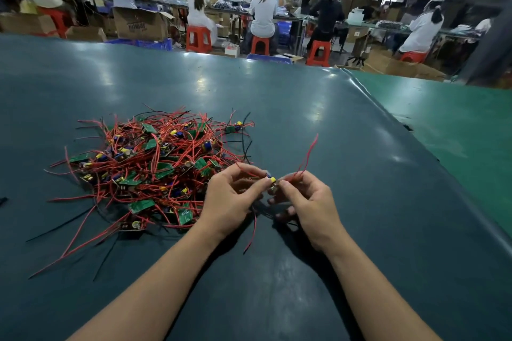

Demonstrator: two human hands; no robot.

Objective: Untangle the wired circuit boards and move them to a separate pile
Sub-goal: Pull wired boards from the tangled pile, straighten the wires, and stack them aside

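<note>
A tangled pile of small green circuit boards [155, 163] with red and black wires lies on the dark table, left of centre. Just right of the pile, my left hand [232, 199] and my right hand [302, 202] pinch one small circuit board [271, 180] with a yellow part between their fingertips. Its red wires [307, 158] stick up to the right from my right hand, and another red wire [252, 230] hangs down below my left hand. The board itself is mostly hidden by my fingers.
The dark green table mat [277, 108] stretches ahead, and a brighter green surface [448, 124] adjoins it on the right. Beyond the far edge, people sit on red stools [198, 39] at workbenches among cardboard boxes [141, 23]. A black wire end [2, 200] lies at the left edge.
</note>
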